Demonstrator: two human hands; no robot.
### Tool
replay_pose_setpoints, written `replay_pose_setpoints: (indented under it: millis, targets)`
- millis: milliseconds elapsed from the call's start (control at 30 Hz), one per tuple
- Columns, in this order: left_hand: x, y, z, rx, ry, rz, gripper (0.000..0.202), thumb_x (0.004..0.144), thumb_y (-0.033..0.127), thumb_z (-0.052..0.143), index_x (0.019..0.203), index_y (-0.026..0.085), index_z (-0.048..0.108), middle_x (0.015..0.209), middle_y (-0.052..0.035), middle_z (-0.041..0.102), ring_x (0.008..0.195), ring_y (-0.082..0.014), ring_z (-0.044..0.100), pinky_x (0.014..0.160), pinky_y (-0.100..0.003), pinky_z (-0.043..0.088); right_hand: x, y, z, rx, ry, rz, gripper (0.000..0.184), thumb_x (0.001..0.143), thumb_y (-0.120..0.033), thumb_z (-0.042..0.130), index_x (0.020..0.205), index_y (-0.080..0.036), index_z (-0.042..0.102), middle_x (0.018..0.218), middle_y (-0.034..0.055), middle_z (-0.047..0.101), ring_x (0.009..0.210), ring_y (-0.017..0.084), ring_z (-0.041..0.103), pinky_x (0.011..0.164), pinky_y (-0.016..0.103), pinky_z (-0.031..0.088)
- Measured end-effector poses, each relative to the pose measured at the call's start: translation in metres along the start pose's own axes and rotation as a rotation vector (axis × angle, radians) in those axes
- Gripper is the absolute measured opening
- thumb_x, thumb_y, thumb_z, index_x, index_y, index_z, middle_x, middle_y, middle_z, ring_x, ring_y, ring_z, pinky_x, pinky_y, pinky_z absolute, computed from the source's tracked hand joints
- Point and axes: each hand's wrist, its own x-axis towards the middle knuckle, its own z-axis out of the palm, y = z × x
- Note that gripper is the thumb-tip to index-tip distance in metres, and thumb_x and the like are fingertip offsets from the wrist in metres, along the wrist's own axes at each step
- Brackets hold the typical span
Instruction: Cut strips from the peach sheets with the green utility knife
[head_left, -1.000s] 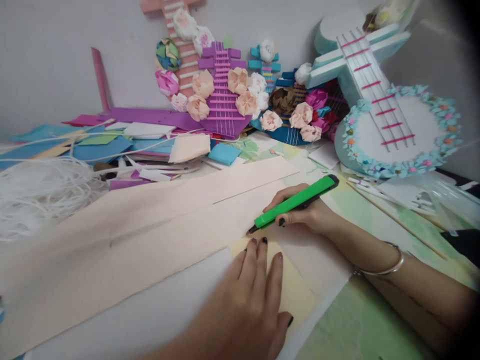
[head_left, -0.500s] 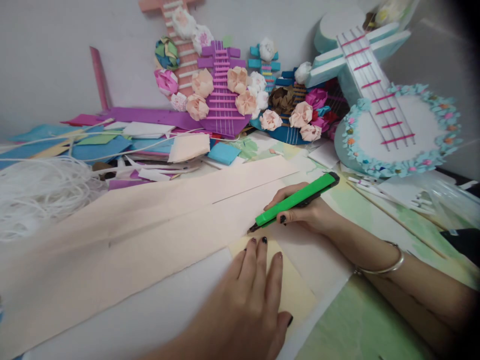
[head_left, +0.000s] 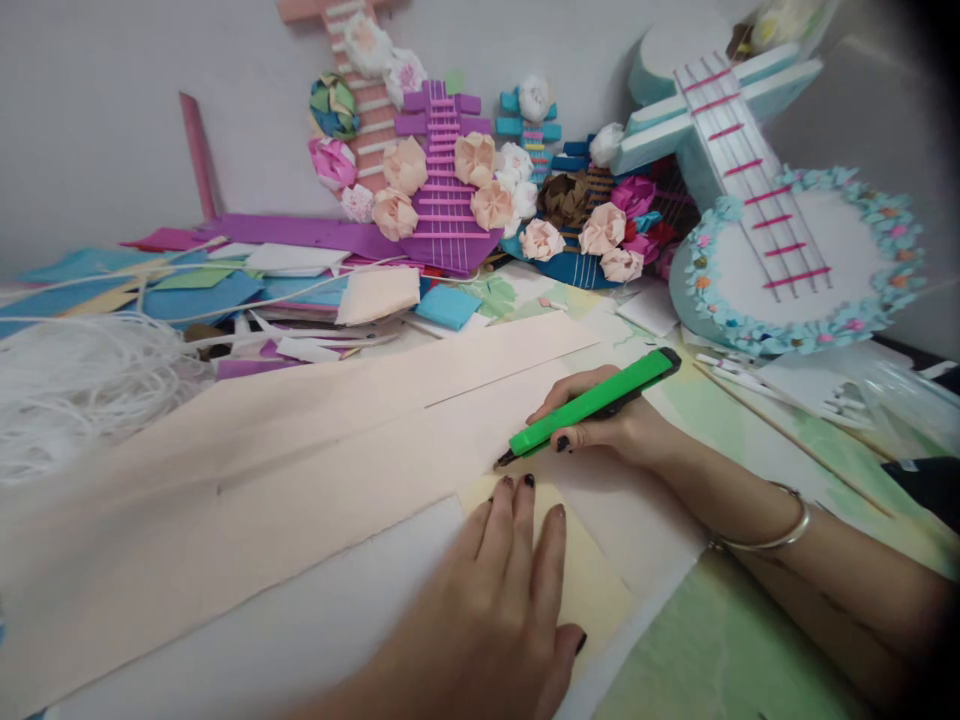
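My right hand is closed around a green box cutter with a black end. The cutter's dark tip points down and left, at the top edge of a pale yellow card. My left hand lies flat on that card, its fingers stretched out and a little apart. Under the card and the cutter tip spreads a large pale peach sheet, with a long slit near its far side. A white sheet lies below the peach one.
Flower-trimmed paper guitars stand along the wall, among them a purple one and a large mint one. A tangle of white cord lies at left, beside coloured paper scraps. A thin stick rests at right on the green patterned tabletop.
Almost nothing differs. The box cutter and my right hand have shifted very slightly, while my left hand stays flat on the yellow card.
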Motion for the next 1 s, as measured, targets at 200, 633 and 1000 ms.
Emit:
replay_pose_setpoints:
  millis: [200,633,1000]
  targets:
    - [-0.001,-0.001,0.0,-0.004,-0.002,-0.002,0.056,0.097,0.039,0.037,0.13,-0.003,0.054,0.125,-0.0288,0.06,0.114,-0.0391,0.062,0.093,-0.044,0.048,0.0,0.002,-0.001,0.006,0.007,-0.005,0.024,0.067,-0.032,0.083,0.083,-0.016,0.076,0.073,0.0056,0.074,0.068,0.018,0.068,0.058,0.025,0.051]
    - [0.001,-0.001,0.0,-0.009,0.008,0.001,0.056,0.097,0.037,0.036,0.128,-0.004,0.056,0.124,-0.0302,0.06,0.113,-0.0404,0.062,0.092,-0.045,0.048,0.0,0.008,-0.003,0.073,0.014,-0.015,0.024,0.067,-0.03,0.084,0.084,-0.016,0.076,0.072,0.0052,0.073,0.067,0.019,0.068,0.06,0.026,0.053]
    - [0.0,0.0,0.0,0.003,0.019,-0.003,0.055,0.097,0.038,0.036,0.127,-0.002,0.058,0.124,-0.0288,0.06,0.112,-0.0398,0.063,0.09,-0.044,0.051,0.0,0.003,-0.003,0.007,0.001,-0.005,0.024,0.067,-0.031,0.084,0.083,-0.015,0.077,0.073,0.0058,0.074,0.067,0.018,0.067,0.058,0.024,0.051]
